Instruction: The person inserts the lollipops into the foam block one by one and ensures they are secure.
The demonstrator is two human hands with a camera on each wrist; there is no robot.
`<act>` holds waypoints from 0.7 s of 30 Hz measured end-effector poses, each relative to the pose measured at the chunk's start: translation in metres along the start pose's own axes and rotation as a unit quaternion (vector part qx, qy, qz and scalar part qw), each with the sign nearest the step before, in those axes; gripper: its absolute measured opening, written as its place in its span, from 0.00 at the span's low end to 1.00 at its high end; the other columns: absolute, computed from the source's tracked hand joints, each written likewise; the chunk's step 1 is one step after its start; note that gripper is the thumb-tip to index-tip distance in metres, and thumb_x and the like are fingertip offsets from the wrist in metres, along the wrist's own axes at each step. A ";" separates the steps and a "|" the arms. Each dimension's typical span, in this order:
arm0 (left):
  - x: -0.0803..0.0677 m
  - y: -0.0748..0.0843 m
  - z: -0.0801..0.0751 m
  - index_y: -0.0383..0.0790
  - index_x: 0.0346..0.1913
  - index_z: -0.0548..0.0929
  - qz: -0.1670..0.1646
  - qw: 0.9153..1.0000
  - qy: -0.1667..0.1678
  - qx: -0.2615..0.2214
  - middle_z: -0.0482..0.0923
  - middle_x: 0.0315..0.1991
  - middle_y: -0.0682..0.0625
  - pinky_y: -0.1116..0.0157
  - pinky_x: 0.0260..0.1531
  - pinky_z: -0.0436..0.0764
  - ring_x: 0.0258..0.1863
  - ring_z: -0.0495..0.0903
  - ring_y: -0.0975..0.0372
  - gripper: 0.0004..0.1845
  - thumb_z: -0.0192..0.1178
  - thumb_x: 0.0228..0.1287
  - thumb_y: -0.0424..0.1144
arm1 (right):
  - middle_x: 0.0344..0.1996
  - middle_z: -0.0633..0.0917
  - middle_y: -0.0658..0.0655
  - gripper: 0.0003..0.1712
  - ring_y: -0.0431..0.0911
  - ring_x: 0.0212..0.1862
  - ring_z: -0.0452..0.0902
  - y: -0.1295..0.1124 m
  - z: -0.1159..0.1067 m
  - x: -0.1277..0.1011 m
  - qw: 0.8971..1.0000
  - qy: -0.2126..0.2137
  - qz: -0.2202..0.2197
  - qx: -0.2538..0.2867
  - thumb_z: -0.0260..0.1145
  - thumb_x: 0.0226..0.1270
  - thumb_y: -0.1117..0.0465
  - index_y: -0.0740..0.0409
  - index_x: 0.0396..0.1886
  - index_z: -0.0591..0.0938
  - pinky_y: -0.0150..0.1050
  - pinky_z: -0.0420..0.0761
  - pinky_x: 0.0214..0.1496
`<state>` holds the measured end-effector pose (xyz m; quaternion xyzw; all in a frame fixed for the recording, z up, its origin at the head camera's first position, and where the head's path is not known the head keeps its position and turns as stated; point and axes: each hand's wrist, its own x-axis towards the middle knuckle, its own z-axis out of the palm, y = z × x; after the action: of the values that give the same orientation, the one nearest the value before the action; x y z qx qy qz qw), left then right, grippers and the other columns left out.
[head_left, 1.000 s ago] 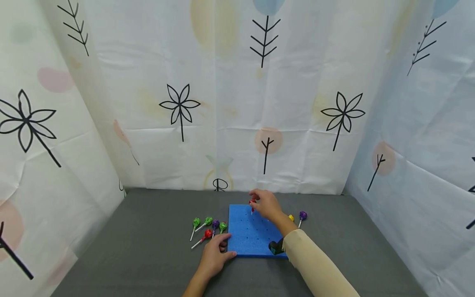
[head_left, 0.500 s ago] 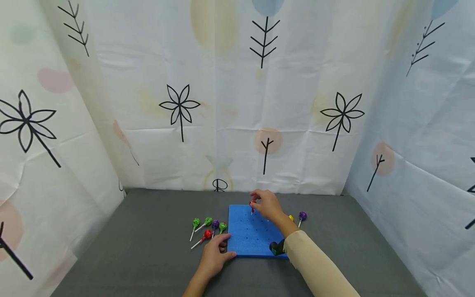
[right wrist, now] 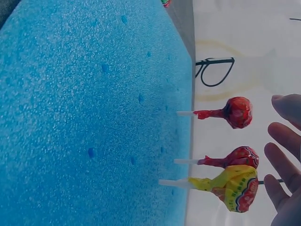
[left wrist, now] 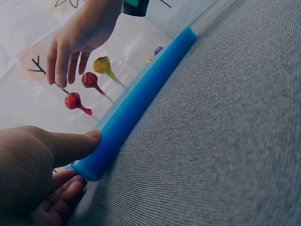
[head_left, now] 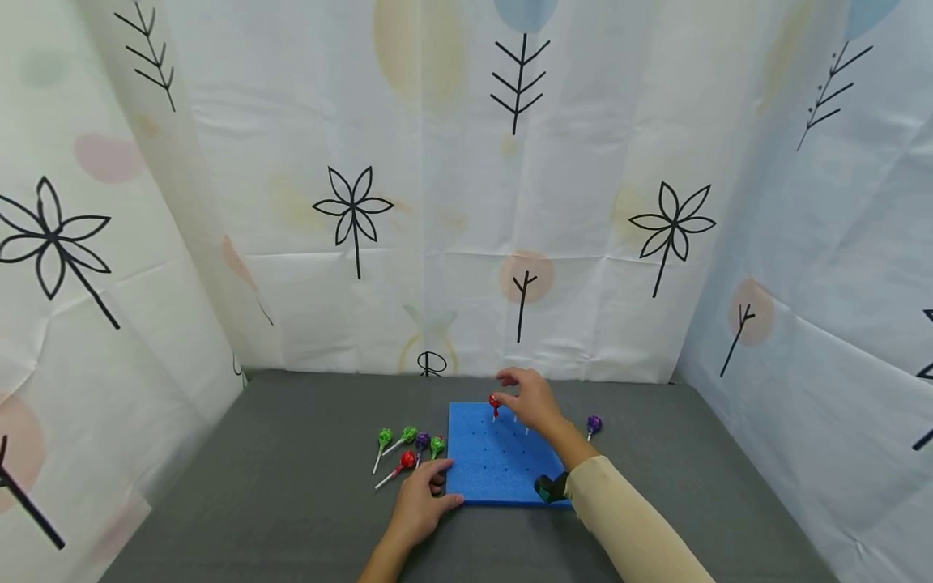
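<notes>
My left hand grips the near left corner of a blue foam board, its thumb along the near side. The board has rows of small holes. A red lollipop stands upright in it at the far side. Just beside this lollipop hovers my right hand, fingers spread and apart from it in the right wrist view. Another red lollipop and a yellow lollipop also stand in the board. In the head view my right hand hides their heads.
On the grey table left of the board lie several lollipops: green, purple and red among them. A purple lollipop lies to the right. A patterned cloth walls the back and sides.
My right hand has let go of the red lollipop and drawn slightly right, leaving it upright in the board. The left hand has stayed put.
</notes>
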<state>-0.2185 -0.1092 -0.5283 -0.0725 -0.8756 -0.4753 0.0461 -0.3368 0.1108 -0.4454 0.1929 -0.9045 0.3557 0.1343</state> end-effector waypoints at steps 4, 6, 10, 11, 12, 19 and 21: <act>0.000 -0.001 0.000 0.36 0.56 0.81 0.002 1.000 0.002 -0.001 0.78 0.47 0.45 0.57 0.39 0.79 0.40 0.78 0.57 0.30 0.77 0.47 0.35 | 0.42 0.84 0.54 0.18 0.54 0.49 0.76 0.000 -0.005 -0.004 1.000 0.022 -0.022 0.006 0.73 0.59 0.62 0.57 0.50 0.83 0.51 0.76 0.49; 0.000 -0.001 0.000 0.36 0.56 0.81 0.006 1.000 0.003 -0.002 0.78 0.47 0.46 0.58 0.39 0.79 0.40 0.78 0.57 0.30 0.77 0.47 0.35 | 0.41 0.84 0.54 0.18 0.53 0.48 0.76 0.001 -0.009 -0.005 0.999 0.030 -0.032 0.007 0.73 0.59 0.63 0.58 0.50 0.83 0.52 0.75 0.49; 0.000 -0.002 0.000 0.36 0.56 0.81 0.017 1.000 0.007 -0.001 0.78 0.45 0.46 0.60 0.38 0.79 0.39 0.78 0.57 0.30 0.77 0.46 0.35 | 0.41 0.85 0.55 0.18 0.53 0.48 0.76 0.001 -0.015 -0.010 0.998 0.045 -0.051 0.013 0.73 0.58 0.64 0.59 0.49 0.83 0.52 0.75 0.49; 0.000 -0.003 0.000 0.36 0.55 0.81 0.019 1.000 0.007 0.000 0.78 0.45 0.46 0.60 0.37 0.79 0.39 0.78 0.57 0.30 0.77 0.46 0.35 | 0.41 0.85 0.55 0.18 0.53 0.48 0.76 0.001 -0.017 -0.011 0.997 0.050 -0.055 0.017 0.73 0.58 0.65 0.58 0.49 0.83 0.52 0.75 0.49; 0.000 -0.003 0.000 0.36 0.55 0.81 0.019 1.000 0.007 0.001 0.78 0.45 0.46 0.60 0.37 0.79 0.38 0.78 0.58 0.30 0.77 0.46 0.35 | 0.41 0.85 0.55 0.18 0.53 0.48 0.76 0.002 -0.018 -0.012 0.996 0.056 -0.060 0.020 0.73 0.58 0.66 0.59 0.48 0.83 0.53 0.75 0.49; 0.000 -0.003 0.001 0.36 0.55 0.81 0.014 1.000 0.006 0.001 0.78 0.45 0.47 0.60 0.37 0.78 0.38 0.77 0.58 0.30 0.77 0.46 0.35 | 0.42 0.85 0.57 0.17 0.54 0.48 0.77 0.005 -0.028 -0.021 0.994 0.080 -0.067 0.035 0.74 0.57 0.66 0.60 0.47 0.84 0.54 0.75 0.51; 0.000 -0.003 0.001 0.36 0.55 0.81 0.016 1.000 0.007 0.000 0.78 0.45 0.47 0.61 0.37 0.78 0.38 0.77 0.58 0.30 0.77 0.46 0.35 | 0.42 0.85 0.58 0.17 0.54 0.49 0.78 0.006 -0.030 -0.024 0.994 0.079 -0.063 0.039 0.74 0.57 0.65 0.61 0.47 0.84 0.55 0.75 0.52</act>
<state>-0.2191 -0.1097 -0.5312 -0.0828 -0.8739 -0.4752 0.0599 -0.3149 0.1416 -0.4369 0.2259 -0.8626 0.3958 0.2196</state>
